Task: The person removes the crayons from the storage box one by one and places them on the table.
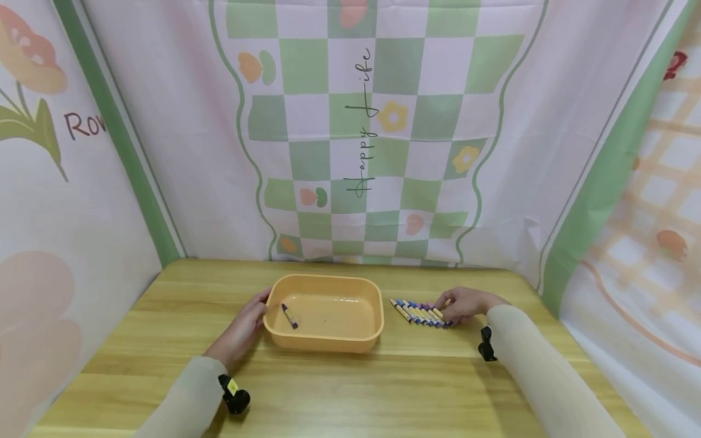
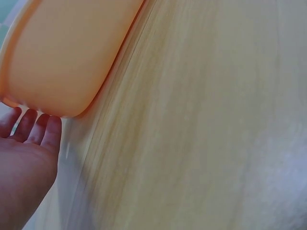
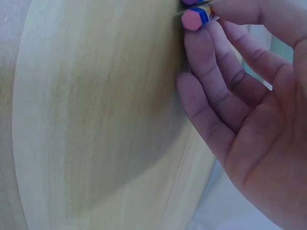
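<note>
My left hand [image 1: 246, 322] is at the left end of a yellow-orange plastic basin [image 1: 323, 344]. In the left wrist view, its nearly straight fingers [image 2: 50, 132] touch the wall below the rim; the thumb is hidden. One dark purple crayon [image 1: 289, 316] lies inside the basin, toward its left. To the basin's right, several crayons [image 1: 418, 313] lie slanted side by side in a row. At the right end of that row, my right hand [image 1: 464, 306] pinches a crayon [image 3: 194, 19] with a pink end and a blue band. Much of this crayon is hidden by the fingers.
The wooden table [image 1: 339, 395] carries the basin and crayons. A patterned cloth [image 1: 356, 121] hangs behind its far edge, with more cloth on both sides. Black wrist devices [image 1: 235, 398] are worn at both cuffs.
</note>
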{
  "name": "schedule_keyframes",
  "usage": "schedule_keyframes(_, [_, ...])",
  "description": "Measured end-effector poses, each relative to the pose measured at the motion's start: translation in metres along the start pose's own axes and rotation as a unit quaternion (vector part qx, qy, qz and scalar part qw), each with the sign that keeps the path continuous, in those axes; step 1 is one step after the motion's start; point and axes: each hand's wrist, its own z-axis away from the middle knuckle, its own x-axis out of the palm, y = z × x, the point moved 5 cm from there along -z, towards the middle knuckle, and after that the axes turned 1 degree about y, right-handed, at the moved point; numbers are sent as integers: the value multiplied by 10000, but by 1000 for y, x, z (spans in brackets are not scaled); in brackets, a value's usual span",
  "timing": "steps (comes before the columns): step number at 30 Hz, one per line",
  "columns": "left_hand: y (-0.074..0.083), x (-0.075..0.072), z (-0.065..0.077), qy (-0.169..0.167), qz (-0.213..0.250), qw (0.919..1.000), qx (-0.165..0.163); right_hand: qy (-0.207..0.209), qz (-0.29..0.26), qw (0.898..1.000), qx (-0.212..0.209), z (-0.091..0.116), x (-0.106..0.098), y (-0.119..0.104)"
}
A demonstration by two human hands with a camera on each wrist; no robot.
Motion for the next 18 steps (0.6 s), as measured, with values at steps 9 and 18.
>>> schedule_keyframes(9, [1,0,0,-16,63,10000,-42,55,134,9999,80,2,0,-8])
schedule_keyframes(18, [0,0,-1,-35,104,9999,-55,-112,307,9982,-506,-5,-13,-49])
